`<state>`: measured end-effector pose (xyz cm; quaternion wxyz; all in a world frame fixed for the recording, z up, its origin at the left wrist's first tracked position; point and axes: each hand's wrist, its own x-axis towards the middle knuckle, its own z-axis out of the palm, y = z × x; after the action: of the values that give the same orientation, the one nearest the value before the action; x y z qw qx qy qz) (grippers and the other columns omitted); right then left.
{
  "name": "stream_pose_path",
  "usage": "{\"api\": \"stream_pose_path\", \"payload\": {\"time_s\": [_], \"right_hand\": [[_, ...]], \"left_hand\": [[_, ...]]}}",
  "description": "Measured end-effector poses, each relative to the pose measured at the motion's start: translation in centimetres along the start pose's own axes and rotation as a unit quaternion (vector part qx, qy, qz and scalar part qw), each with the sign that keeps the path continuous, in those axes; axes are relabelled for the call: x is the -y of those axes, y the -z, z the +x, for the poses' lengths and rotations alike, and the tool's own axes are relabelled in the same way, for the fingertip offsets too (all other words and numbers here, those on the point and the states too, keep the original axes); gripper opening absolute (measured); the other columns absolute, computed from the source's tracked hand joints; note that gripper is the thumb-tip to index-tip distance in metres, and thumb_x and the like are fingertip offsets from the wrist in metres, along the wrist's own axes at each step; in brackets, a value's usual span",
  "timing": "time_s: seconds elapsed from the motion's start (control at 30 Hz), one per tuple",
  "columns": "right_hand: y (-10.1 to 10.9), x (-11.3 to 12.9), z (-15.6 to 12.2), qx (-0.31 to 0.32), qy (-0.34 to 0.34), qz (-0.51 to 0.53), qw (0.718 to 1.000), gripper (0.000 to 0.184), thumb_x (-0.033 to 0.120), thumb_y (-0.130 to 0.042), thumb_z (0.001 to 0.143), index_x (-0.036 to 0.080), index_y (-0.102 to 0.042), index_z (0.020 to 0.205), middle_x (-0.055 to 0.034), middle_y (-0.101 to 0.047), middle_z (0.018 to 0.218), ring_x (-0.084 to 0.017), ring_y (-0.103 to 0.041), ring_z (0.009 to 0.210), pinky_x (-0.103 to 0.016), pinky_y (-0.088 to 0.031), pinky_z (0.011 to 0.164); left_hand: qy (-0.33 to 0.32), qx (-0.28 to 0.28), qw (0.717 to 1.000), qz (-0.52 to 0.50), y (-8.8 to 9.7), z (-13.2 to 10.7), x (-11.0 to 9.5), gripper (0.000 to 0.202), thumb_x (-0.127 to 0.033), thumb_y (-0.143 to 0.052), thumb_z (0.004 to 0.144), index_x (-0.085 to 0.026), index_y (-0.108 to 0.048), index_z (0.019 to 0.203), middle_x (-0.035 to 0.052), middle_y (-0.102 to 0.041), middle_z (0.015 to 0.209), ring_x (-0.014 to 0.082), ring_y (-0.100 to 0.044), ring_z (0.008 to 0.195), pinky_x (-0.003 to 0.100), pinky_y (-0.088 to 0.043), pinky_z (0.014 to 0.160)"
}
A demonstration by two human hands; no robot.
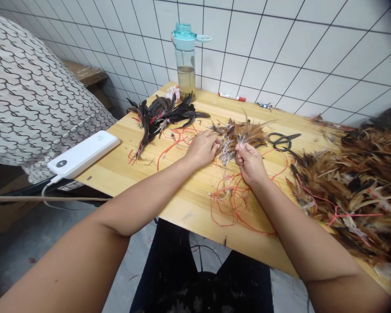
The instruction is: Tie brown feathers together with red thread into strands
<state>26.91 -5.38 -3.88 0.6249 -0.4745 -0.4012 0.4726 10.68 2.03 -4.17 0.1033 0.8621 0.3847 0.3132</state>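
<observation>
Your right hand [250, 163] has thumb and forefinger clamped on a tuft [246, 133], which fans out just beyond those fingertips. Your left hand [202, 148] is beside loose feathers [227, 147], its fingers curled, but whether they grip any I cannot tell. Scissors [283, 141] lie right of the right-hand fingers, string [236, 202] nearer you.

The left hand [202, 150] and right hand [251, 164] are bare, as are both arms [140, 195] past the elbow (I spot a tiny mark [56, 281] on the left one). Below the table's [182, 217] near edge, dark trousers [164, 261] and a black garment [198, 300] with faint greyish blotches.
</observation>
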Motion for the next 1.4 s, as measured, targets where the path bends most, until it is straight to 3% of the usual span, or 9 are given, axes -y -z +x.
{"api": "stream_pose_path", "payload": {"time_s": [0.23,0.5,0.67,0.87,0.93,1.03,1.17,1.23,1.4], "right_hand": [[-0.1,-0.1,0.1,-0.003,0.006,-0.004,1.000,0.033,0.049,-0.071,0.072,0.020,-0.055,0.070,0.0073,-0.037,0.051,-0.006,-0.028,0.045,-0.022,-0.019,0.043],[0.4,-0.1,0.2,0.006,0.000,0.021,1.000,0.038,0.053,-0.074,0.067,0.020,-0.055,0.069,0.0072,-0.038,0.051,-0.006,-0.030,0.046,-0.021,-0.021,0.044],[0.3,-0.1,0.1,0.005,0.000,0.004,1.000,0.040,0.055,-0.072,0.069,0.020,-0.055,0.068,0.0072,-0.037,0.051,-0.006,-0.030,0.047,-0.022,-0.021,0.045],[0.2,-0.1,-0.1,-0.003,0.000,-0.039,0.999,0.040,0.057,-0.068,0.072,0.020,-0.054,0.070,0.0072,-0.037,0.051,-0.008,-0.029,0.047,-0.024,-0.022,0.046],[0.2,-0.1,-0.1,-0.008,0.001,-0.042,0.999,0.039,0.057,-0.068,0.071,0.021,-0.054,0.070,0.0071,-0.037,0.051,-0.008,-0.029,0.048,-0.024,-0.022,0.047],[0.2,-0.2,-0.1,-0.011,0.001,-0.043,0.999,0.039,0.057,-0.067,0.072,0.021,-0.054,0.070,0.0071,-0.036,0.051,-0.008,-0.028,0.047,-0.024,-0.021,0.047],[0.2,-0.2,-0.1,-0.020,0.000,-0.047,0.999,0.039,0.058,-0.068,0.071,0.020,-0.054,0.069,0.0074,-0.035,0.050,-0.008,-0.028,0.047,-0.024,-0.020,0.047],[0.2,-0.3,-0.1,-0.027,0.001,-0.053,0.998,0.039,0.057,-0.068,0.072,0.020,-0.055,0.069,0.0074,-0.036,0.050,-0.008,-0.028,0.047,-0.024,-0.020,0.047],[0.2,-0.3,-0.1,-0.039,0.013,-0.093,0.995,0.038,0.057,-0.066,0.073,0.020,-0.059,0.070,0.0070,-0.038,0.049,-0.009,-0.030,0.047,-0.025,-0.024,0.047]], "left_hand": [[-0.056,-0.026,0.997,0.048,-1.1,1.6,1.3,0.026,-0.017,-0.048,0.088,-0.024,-0.071,0.097,0.0075,-0.059,0.091,0.0234,-0.050,0.092,0.036,-0.041,0.078],[-0.163,0.078,0.981,0.065,-0.8,4.2,2.6,0.022,-0.024,-0.053,0.088,-0.022,-0.071,0.100,0.0072,-0.060,0.102,0.0230,-0.047,0.098,0.035,-0.037,0.081],[-0.121,0.082,0.987,0.070,0.4,3.4,3.5,0.018,-0.017,-0.051,0.085,-0.020,-0.069,0.088,0.0077,-0.058,0.097,0.0225,-0.047,0.098,0.034,-0.038,0.083],[0.034,-0.012,0.995,-0.093,1.4,3.0,3.2,0.008,-0.012,-0.054,0.078,-0.017,-0.059,0.075,0.0041,-0.057,0.084,0.0171,-0.050,0.086,0.030,-0.040,0.080],[0.089,-0.017,0.969,-0.229,1.6,3.1,2.0,0.004,-0.015,-0.056,0.079,-0.017,-0.055,0.075,0.0005,-0.055,0.078,0.0134,-0.049,0.076,0.027,-0.040,0.072],[0.151,0.018,0.880,-0.451,1.7,2.9,0.0,0.013,-0.023,-0.062,0.079,-0.016,-0.051,0.076,-0.0035,-0.051,0.067,0.0081,-0.044,0.060,0.022,-0.037,0.060],[0.181,0.070,0.783,-0.591,1.4,2.4,-1.7,0.029,-0.033,-0.073,0.074,-0.016,-0.049,0.075,-0.0035,-0.054,0.062,0.0053,-0.045,0.052,0.019,-0.035,0.053],[0.195,0.084,0.765,-0.608,1.2,2.2,-2.1,0.032,-0.035,-0.075,0.073,-0.015,-0.050,0.075,-0.0024,-0.057,0.062,0.0048,-0.047,0.051,0.018,-0.036,0.052],[0.205,0.121,0.756,-0.610,0.6,1.9,-2.6,0.033,-0.036,-0.077,0.072,-0.014,-0.053,0.074,-0.0016,-0.060,0.061,0.0041,-0.050,0.051,0.017,-0.039,0.052]]}}
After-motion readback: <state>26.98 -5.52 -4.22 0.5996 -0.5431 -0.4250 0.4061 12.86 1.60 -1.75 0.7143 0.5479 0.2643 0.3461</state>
